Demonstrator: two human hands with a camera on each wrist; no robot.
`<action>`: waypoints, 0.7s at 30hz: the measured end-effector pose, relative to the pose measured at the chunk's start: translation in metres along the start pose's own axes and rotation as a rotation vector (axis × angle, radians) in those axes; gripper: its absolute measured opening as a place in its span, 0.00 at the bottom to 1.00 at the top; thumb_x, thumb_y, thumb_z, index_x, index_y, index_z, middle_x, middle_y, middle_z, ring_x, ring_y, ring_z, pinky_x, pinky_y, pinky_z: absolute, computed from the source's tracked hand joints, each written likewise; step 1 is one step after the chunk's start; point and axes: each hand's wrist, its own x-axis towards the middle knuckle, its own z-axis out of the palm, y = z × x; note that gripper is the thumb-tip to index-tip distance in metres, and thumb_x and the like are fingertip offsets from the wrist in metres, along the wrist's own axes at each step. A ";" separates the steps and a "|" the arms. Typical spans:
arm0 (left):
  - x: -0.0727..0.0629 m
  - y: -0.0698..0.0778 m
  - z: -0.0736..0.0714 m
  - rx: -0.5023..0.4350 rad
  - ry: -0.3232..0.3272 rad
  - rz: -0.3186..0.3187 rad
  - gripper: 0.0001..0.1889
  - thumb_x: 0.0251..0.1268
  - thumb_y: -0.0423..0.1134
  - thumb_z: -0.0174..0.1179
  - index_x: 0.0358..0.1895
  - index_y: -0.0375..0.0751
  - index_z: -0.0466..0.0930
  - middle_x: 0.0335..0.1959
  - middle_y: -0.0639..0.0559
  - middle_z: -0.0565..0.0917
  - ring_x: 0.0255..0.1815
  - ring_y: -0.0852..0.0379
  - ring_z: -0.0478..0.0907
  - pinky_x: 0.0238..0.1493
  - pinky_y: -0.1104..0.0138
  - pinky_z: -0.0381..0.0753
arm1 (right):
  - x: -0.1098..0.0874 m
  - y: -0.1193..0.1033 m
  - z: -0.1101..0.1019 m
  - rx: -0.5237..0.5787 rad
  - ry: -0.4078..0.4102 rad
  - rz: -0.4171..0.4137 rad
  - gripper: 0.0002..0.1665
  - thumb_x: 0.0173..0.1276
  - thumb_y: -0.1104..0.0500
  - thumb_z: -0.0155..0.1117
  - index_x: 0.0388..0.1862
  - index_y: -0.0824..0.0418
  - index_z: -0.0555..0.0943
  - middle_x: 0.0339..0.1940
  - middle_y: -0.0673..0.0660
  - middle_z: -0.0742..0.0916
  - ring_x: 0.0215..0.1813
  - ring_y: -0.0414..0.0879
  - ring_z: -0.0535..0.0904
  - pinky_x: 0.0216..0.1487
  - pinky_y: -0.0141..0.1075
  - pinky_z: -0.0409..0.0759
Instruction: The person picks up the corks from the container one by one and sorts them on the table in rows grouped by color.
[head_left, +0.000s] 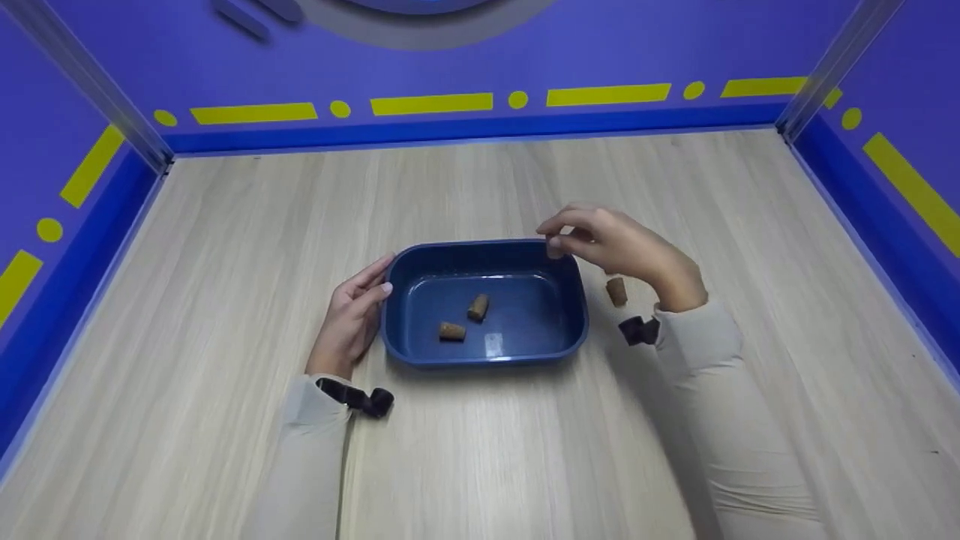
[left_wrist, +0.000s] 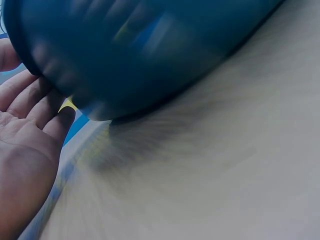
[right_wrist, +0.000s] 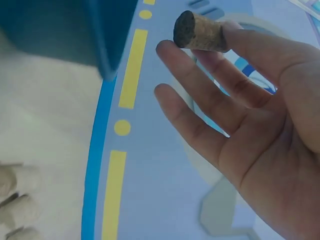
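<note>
Cork (head_left: 554, 250) pinched at tip of right grip (head_left: 622, 246), by far corner of blue tub (head_left: 525, 309), left grip (head_left: 351, 315) holding tub

Two corks (head_left: 452, 331) lie in the tub (head_left: 517, 307), more corks (head_left: 616, 292) right of it.

A pale wood-grained tabletop (head_left: 480, 465) is seen across the frame's middle and bottom. At the top, a purple panel (head_left: 450, 71) is marked with yellow bars (head_left: 431, 104), yellow dots (head_left: 517, 100) and a grey arc (head_left: 420, 34), and is flanked by metal posts (head_left: 82, 75).
</note>
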 end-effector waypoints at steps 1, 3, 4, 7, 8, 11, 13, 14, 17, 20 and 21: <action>0.000 0.000 0.000 0.000 -0.001 -0.003 0.27 0.62 0.19 0.48 0.67 0.22 0.62 0.69 0.35 0.67 0.68 0.58 0.69 0.63 0.73 0.71 | -0.002 0.003 0.000 0.008 0.008 0.004 0.13 0.71 0.62 0.57 0.52 0.59 0.82 0.43 0.56 0.86 0.42 0.48 0.84 0.35 0.35 0.81; 0.000 0.000 -0.001 -0.004 -0.002 -0.006 0.27 0.62 0.19 0.49 0.67 0.23 0.62 0.70 0.35 0.66 0.69 0.57 0.67 0.63 0.73 0.71 | -0.007 0.008 -0.001 0.029 0.018 0.016 0.12 0.71 0.63 0.56 0.51 0.59 0.82 0.41 0.56 0.87 0.41 0.48 0.83 0.28 0.33 0.79; 0.000 0.000 -0.001 -0.005 -0.002 -0.008 0.27 0.62 0.19 0.49 0.67 0.23 0.62 0.70 0.36 0.67 0.69 0.57 0.67 0.63 0.73 0.71 | -0.009 0.011 -0.002 0.041 0.023 0.021 0.12 0.71 0.63 0.56 0.50 0.59 0.82 0.40 0.56 0.86 0.40 0.48 0.83 0.25 0.32 0.77; 0.000 0.000 -0.001 -0.014 0.005 -0.013 0.27 0.62 0.19 0.49 0.67 0.23 0.62 0.69 0.37 0.68 0.68 0.57 0.68 0.63 0.72 0.71 | -0.016 0.019 -0.002 0.075 0.034 0.036 0.12 0.71 0.65 0.57 0.49 0.60 0.82 0.41 0.56 0.86 0.39 0.47 0.83 0.26 0.33 0.80; 0.000 0.001 0.000 -0.017 0.008 -0.014 0.27 0.62 0.19 0.49 0.67 0.23 0.62 0.69 0.37 0.69 0.68 0.58 0.69 0.63 0.72 0.71 | -0.018 0.022 -0.003 0.084 0.038 0.038 0.12 0.70 0.65 0.57 0.49 0.60 0.82 0.41 0.57 0.85 0.39 0.48 0.83 0.27 0.33 0.81; 0.000 0.001 0.000 -0.025 0.013 -0.012 0.28 0.61 0.18 0.49 0.67 0.23 0.62 0.68 0.38 0.70 0.66 0.60 0.71 0.63 0.72 0.72 | -0.023 0.030 -0.003 0.116 0.046 0.039 0.12 0.69 0.66 0.59 0.49 0.61 0.82 0.42 0.58 0.85 0.41 0.50 0.83 0.33 0.36 0.84; 0.000 0.001 0.000 -0.027 0.012 -0.010 0.28 0.61 0.18 0.49 0.67 0.23 0.62 0.68 0.38 0.70 0.66 0.60 0.71 0.63 0.72 0.72 | -0.026 0.034 -0.002 0.128 0.047 0.038 0.12 0.68 0.67 0.59 0.50 0.62 0.81 0.42 0.59 0.85 0.42 0.52 0.84 0.36 0.38 0.85; 0.000 0.000 -0.001 -0.027 0.010 -0.009 0.28 0.61 0.19 0.49 0.67 0.23 0.62 0.68 0.38 0.69 0.66 0.60 0.71 0.63 0.72 0.72 | -0.028 0.036 -0.002 0.131 0.049 0.036 0.13 0.68 0.67 0.59 0.50 0.63 0.81 0.42 0.59 0.85 0.42 0.52 0.84 0.38 0.38 0.85; 0.000 0.000 0.000 -0.025 0.010 -0.010 0.28 0.61 0.18 0.49 0.68 0.22 0.60 0.69 0.37 0.68 0.65 0.61 0.71 0.63 0.73 0.72 | -0.033 0.041 -0.002 0.107 0.060 0.039 0.15 0.68 0.67 0.59 0.54 0.63 0.80 0.44 0.59 0.85 0.44 0.52 0.84 0.41 0.37 0.85; 0.000 0.000 0.000 -0.026 0.008 -0.009 0.29 0.61 0.18 0.49 0.68 0.21 0.59 0.68 0.38 0.70 0.63 0.63 0.73 0.62 0.73 0.72 | -0.039 0.047 -0.003 0.060 0.081 0.036 0.17 0.67 0.66 0.61 0.55 0.63 0.80 0.45 0.59 0.85 0.46 0.51 0.84 0.45 0.34 0.83; 0.000 0.000 0.000 -0.028 0.008 -0.008 0.29 0.61 0.18 0.49 0.68 0.21 0.59 0.68 0.38 0.70 0.63 0.63 0.73 0.62 0.73 0.73 | -0.041 0.049 -0.004 0.045 0.087 0.037 0.17 0.66 0.66 0.62 0.55 0.63 0.80 0.46 0.59 0.85 0.46 0.50 0.84 0.46 0.34 0.83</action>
